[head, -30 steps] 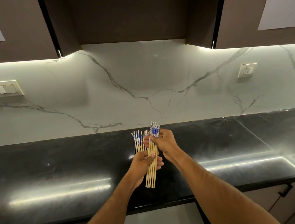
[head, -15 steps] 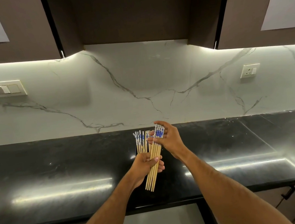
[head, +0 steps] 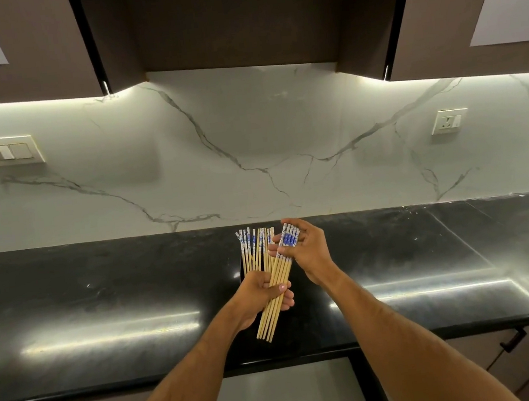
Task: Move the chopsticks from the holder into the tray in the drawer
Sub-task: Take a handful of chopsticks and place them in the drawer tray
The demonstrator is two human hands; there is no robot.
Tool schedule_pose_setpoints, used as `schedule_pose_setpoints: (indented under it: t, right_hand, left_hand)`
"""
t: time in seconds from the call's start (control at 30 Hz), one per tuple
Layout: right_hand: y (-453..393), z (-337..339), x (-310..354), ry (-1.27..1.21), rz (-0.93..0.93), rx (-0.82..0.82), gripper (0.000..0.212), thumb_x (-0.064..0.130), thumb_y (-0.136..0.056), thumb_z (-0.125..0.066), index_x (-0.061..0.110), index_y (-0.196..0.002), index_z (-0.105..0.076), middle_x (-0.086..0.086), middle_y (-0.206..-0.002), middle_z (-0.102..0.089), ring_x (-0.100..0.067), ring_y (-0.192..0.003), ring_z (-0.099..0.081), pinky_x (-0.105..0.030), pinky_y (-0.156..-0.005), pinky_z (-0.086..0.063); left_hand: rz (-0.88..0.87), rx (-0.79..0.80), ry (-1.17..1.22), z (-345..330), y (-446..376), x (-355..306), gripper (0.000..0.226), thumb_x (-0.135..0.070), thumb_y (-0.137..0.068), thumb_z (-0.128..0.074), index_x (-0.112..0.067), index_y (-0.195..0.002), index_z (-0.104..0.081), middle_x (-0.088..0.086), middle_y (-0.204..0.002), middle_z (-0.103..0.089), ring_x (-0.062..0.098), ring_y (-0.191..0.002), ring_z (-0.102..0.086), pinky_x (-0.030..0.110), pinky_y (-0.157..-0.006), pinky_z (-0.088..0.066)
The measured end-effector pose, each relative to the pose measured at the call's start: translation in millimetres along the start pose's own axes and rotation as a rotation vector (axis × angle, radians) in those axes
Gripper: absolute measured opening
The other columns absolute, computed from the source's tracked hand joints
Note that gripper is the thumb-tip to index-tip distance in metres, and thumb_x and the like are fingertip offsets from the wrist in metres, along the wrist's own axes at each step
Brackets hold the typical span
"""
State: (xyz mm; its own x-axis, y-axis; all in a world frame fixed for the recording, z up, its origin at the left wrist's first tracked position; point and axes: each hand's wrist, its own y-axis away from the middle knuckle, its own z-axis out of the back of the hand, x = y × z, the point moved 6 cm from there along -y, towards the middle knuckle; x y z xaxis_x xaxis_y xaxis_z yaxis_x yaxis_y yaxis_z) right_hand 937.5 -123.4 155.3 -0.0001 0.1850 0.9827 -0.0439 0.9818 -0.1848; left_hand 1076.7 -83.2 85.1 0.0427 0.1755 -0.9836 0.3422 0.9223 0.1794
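Note:
My left hand (head: 262,296) grips a bundle of several wooden chopsticks (head: 275,293) with blue-and-white tops, tilted so the tips point down and left over the black counter. My right hand (head: 308,249) lies with fingers stretched flat behind the bundle's patterned top ends, touching them without closing around them. Just behind my left hand, several more chopsticks (head: 253,251) stand upright in a dark holder (head: 241,270) that barely shows against the counter. The drawer tray is not in view.
The black stone counter (head: 104,311) runs the full width, under a white marble backsplash (head: 250,142) and dark wall cabinets. A pale grey panel (head: 288,395) shows below the counter's front edge. A cabinet handle (head: 513,340) sits at the lower right.
My right hand has loosened from gripping the bundle's tops to lying flat behind them. The bundle has tilted further right at the top. My left hand keeps its hold.

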Motion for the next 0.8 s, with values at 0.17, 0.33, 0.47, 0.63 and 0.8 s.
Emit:
schedule_pose_setpoints:
  t: [0.17, 0.33, 0.47, 0.63, 0.8]
  right_hand:
    - [7, 7, -9, 0.108, 0.016, -0.014, 0.061, -0.006, -0.080, -0.078, 0.013, -0.134, -0.055, -0.011, -0.110, -0.073, -0.020, -0.095, -0.076, -0.050, -0.090, -0.060]
    - [19, 22, -5, 0.664, 0.225, -0.001, 0.076, 0.014, -0.085, -0.078, 0.020, -0.151, -0.041, -0.002, -0.150, -0.048, -0.015, -0.139, -0.045, -0.037, -0.116, -0.038]
    - [43, -12, -12, 1.250, 0.546, 0.414, 0.048, 0.018, -0.086, -0.076, 0.021, -0.130, -0.057, 0.000, -0.128, -0.064, -0.015, -0.123, -0.057, -0.037, -0.112, -0.044]
    - [67, -20, -37, 1.502, 0.331, 0.612, 0.008, 0.013, -0.091, -0.067, 0.017, -0.098, -0.064, -0.007, -0.099, -0.069, -0.022, -0.090, -0.067, -0.034, -0.074, -0.049]
    - [90, -28, -51, 1.521, 0.263, 0.639, 0.011, 0.015, -0.092, -0.069, 0.013, -0.103, -0.067, -0.008, -0.094, -0.070, -0.020, -0.081, -0.065, -0.037, -0.081, -0.056]
  left_hand:
    - [0.004, -0.070, -0.172, 3, -3, 3, 0.014, -0.008, -0.097, -0.063, 0.001, -0.107, -0.069, 0.019, -0.093, -0.077, 0.030, -0.089, -0.077, 0.038, -0.080, -0.063]
    - [0.007, -0.147, -0.516, 13, 2, 4, 0.007, -0.011, -0.097, -0.064, -0.013, -0.091, -0.068, 0.011, -0.082, -0.077, 0.018, -0.074, -0.078, 0.032, -0.072, -0.065]
    - [0.090, -0.142, -0.809, 6, 4, 9, 0.015, -0.008, -0.096, -0.058, -0.013, -0.085, -0.066, 0.003, -0.072, -0.068, 0.012, -0.060, -0.067, 0.025, -0.063, -0.061]
    - [0.085, -0.065, -1.252, -15, 14, 11, 0.011, -0.014, -0.096, -0.061, -0.012, -0.105, -0.068, 0.008, -0.094, -0.070, 0.020, -0.082, -0.070, 0.032, -0.078, -0.060]
    - [0.113, -0.008, -1.356, -26, 27, 24, 0.022, -0.010, -0.095, -0.063, -0.011, -0.116, -0.067, 0.011, -0.110, -0.068, 0.023, -0.099, -0.066, 0.036, -0.092, -0.054]
